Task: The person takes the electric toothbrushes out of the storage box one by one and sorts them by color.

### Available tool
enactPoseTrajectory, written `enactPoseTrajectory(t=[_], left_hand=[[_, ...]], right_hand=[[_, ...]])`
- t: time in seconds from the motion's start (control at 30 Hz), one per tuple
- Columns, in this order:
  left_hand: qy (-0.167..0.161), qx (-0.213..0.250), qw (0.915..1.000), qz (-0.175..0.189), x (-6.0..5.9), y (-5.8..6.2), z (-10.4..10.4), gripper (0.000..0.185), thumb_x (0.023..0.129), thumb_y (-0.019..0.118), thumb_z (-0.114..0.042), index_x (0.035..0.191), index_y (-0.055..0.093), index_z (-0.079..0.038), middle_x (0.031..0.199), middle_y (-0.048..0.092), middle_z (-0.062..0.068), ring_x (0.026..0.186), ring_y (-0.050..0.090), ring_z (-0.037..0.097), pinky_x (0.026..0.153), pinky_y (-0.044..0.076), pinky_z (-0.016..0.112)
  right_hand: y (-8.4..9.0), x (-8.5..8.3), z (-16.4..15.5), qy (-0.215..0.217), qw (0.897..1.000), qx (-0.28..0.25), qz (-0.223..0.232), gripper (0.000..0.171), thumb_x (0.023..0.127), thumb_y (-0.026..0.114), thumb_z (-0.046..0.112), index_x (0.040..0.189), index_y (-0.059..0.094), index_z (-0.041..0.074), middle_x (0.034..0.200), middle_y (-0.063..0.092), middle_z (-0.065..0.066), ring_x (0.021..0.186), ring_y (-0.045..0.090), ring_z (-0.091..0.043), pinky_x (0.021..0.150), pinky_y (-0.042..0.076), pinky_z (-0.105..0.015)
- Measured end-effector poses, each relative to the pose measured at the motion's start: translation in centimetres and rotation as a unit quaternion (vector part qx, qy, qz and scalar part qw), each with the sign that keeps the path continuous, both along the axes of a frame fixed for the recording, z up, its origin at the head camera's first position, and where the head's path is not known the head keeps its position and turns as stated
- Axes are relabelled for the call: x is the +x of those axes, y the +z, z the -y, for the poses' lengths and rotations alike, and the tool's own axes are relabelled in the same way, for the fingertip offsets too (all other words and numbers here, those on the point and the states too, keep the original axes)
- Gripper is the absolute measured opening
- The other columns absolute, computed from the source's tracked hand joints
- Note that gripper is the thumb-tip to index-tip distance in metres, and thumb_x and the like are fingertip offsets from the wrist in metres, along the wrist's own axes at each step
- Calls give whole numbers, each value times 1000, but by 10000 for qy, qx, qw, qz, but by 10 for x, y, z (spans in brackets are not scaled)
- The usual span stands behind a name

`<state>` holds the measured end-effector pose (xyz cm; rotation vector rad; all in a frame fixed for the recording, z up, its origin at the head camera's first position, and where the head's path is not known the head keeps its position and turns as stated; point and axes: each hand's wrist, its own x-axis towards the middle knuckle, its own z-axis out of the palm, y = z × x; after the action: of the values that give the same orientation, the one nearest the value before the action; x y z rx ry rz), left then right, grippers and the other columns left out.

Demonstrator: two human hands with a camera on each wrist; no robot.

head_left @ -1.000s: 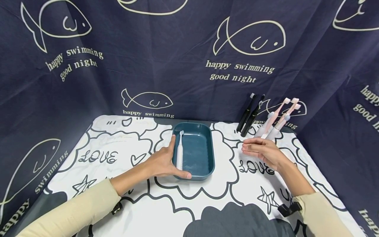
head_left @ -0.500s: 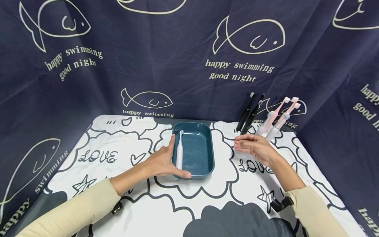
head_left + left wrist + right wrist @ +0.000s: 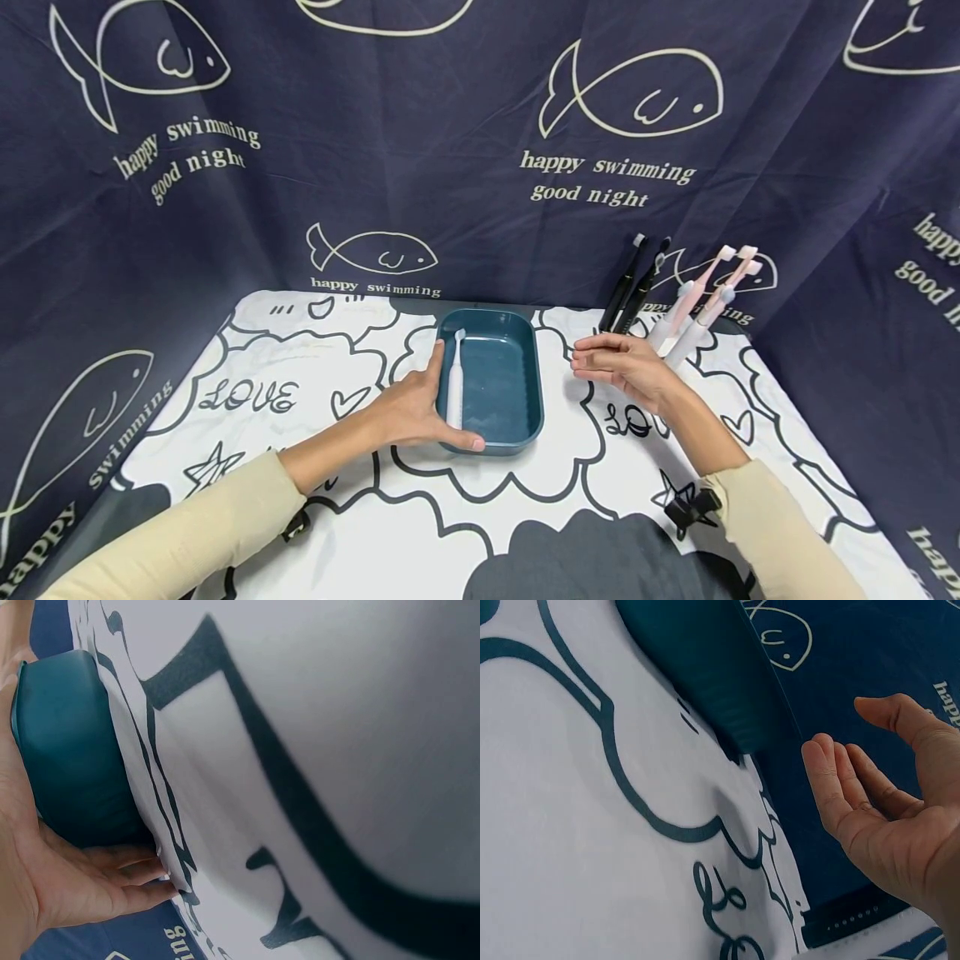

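I see my left hand (image 3: 408, 410) cupping the teal rectangular plastic tray (image 3: 525, 367) at its 9 o'clock wall, steadying it; a white toothbrush (image 3: 455, 379) lies inside. My right hand (image 3: 626, 367) hovers open and empty at 3 o'clock.

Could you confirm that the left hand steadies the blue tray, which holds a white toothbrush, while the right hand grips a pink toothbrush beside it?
Not quite: the right hand grips nothing. The head and right wrist views show it open and empty beside the blue tray; the pink toothbrushes lean on the curtain behind it. The left hand steadies the tray, which holds a white toothbrush.
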<state>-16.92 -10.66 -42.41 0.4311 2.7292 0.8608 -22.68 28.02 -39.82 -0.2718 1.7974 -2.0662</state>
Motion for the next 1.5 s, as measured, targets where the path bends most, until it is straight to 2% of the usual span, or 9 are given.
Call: enactPoseTrajectory(t=[0.13, 0.37, 0.57, 0.97, 1.23, 1.5], left_hand=[[-9, 8, 10000, -7, 0, 0, 0, 174, 63, 94, -87, 182, -11, -13, 165, 58, 31, 145, 65, 39, 111, 59, 56], [2, -15, 10000, -3, 0, 0, 0, 174, 63, 94, -87, 182, -11, -13, 165, 57, 30, 147, 64, 39, 113, 58, 57], [-25, -17, 10000, -1, 0, -1, 1, 173, 65, 93, -86, 182, -12, -13, 165, 57, 31, 146, 64, 40, 111, 59, 57], [46, -62, 10000, 58, 0, 0, -2, 174, 63, 93, -87, 182, -10, -12, 166, 55, 32, 147, 63, 41, 114, 58, 58], [47, -48, 10000, 60, 0, 1, -1, 174, 63, 92, -89, 182, -10, -12, 165, 56, 31, 145, 65, 40, 112, 59, 57], [15, -36, 10000, 78, 0, 0, -1, 174, 65, 91, -90, 182, -11, -11, 167, 56, 29, 146, 65, 38, 113, 58, 56]], right_hand=[[1, -2, 10, 10, 10000, 40, -1, 25, 105, 64, -12, 130, 68, -10, 110, 83, -8, 103, 84, -16, 99, 66, -33], [2, -7, 27, 20, 9999, 113, 16, 23, 103, 65, -11, 126, 69, -7, 107, 81, -6, 102, 82, -16, 99, 67, -34], [4, -9, 42, 95, 9999, 86, -26, 26, 103, 65, -11, 128, 69, -9, 107, 81, -5, 102, 83, -16, 99, 67, -35], [5, -10, 69, 291, 9993, 214, 39, 43, 103, 65, -11, 143, 56, -19, 117, 81, -14, 102, 84, -19, 98, 67, -35], [8, -10, 91, 392, 9986, 338, 96, 47, 102, 68, -10, 147, 55, -19, 120, 79, -14, 107, 84, -20, 98, 67, -33], [9, -7, 113, 528, 9972, 472, 221, 50, 104, 67, -8, 151, 54, -18, 131, 75, -22, 105, 83, -17, 97, 67, -31]])
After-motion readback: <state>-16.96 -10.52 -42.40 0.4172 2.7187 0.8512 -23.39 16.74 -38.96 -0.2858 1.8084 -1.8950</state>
